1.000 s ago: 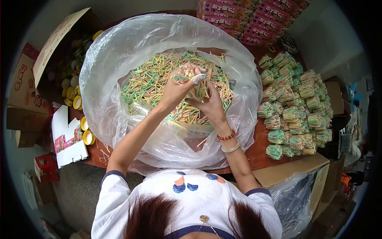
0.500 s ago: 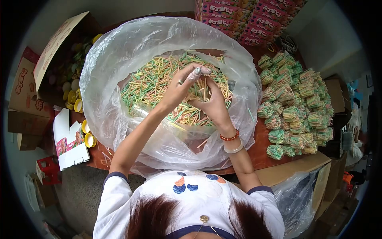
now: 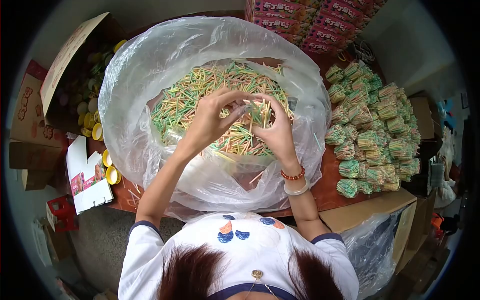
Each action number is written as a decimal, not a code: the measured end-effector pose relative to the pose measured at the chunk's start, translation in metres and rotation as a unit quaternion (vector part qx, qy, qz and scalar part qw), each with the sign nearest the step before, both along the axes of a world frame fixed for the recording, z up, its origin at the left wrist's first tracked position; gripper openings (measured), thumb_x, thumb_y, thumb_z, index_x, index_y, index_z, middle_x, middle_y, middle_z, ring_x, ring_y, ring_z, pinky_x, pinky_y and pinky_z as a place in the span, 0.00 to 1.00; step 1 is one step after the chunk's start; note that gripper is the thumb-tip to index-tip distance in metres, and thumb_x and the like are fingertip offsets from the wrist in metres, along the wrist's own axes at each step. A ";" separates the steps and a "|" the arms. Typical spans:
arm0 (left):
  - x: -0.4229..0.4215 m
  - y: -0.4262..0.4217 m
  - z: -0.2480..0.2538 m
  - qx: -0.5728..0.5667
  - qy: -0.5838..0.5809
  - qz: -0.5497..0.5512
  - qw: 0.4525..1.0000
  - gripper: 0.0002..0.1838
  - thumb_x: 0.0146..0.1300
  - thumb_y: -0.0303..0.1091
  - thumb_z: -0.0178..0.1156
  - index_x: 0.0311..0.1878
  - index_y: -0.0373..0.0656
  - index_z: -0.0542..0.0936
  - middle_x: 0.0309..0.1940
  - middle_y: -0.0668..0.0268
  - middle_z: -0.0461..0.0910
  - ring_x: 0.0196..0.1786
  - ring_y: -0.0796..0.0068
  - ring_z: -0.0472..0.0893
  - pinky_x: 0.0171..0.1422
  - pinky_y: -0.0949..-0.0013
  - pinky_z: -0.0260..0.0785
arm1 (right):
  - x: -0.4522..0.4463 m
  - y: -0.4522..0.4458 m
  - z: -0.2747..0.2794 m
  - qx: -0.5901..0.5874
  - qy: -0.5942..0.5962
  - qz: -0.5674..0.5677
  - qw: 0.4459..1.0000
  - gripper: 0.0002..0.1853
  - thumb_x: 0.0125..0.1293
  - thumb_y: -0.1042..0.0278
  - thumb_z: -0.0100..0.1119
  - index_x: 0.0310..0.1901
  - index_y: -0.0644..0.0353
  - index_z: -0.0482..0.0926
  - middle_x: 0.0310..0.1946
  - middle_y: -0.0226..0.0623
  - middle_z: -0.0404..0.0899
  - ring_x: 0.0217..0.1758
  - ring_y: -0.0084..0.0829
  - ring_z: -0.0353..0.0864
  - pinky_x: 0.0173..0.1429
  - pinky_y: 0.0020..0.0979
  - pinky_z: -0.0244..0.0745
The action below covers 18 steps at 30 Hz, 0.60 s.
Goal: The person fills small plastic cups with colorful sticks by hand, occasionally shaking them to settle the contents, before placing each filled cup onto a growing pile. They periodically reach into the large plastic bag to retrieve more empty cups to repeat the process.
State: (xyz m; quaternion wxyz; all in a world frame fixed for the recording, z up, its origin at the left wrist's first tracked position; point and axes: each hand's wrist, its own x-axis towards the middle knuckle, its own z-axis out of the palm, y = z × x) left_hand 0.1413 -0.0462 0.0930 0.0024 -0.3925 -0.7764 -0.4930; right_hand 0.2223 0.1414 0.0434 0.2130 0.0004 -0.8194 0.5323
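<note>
Short pastel sticks (image 3: 187, 95) in green, yellow, pink and orange fill a wide clear plastic bag (image 3: 135, 65), its rim folded outward. Above the heap, my right hand (image 3: 278, 134) curls around a small bunch of these sticks (image 3: 261, 115), its thumb and fingers forming a ring. My left hand (image 3: 212, 117) meets the bunch from the left, thumb and fingers bent together at its edge. What exactly the left fingertips grip is partly hidden.
Many bound stick bundles (image 3: 370, 142) are piled at the right of the red-brown table (image 3: 327, 182). Pink printed boxes (image 3: 282, 10) stand behind. An open carton (image 3: 70, 55) with yellow-rimmed lids and a white card (image 3: 90, 175) are at the left.
My left hand has moved left and down, its fingers now bent at the bunch's side. My right hand has turned, showing more sticks in its grasp.
</note>
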 end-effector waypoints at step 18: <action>0.025 0.012 -0.024 -0.147 0.202 -0.041 0.967 0.36 0.72 0.37 0.62 0.82 0.47 0.67 0.82 0.57 0.65 0.80 0.51 0.65 0.85 0.46 0.53 | -0.012 -0.017 -0.040 -0.050 0.042 -0.047 0.997 0.31 0.53 0.85 0.70 0.61 0.66 0.77 0.54 0.48 0.83 0.60 0.47 0.84 0.63 0.40 0.79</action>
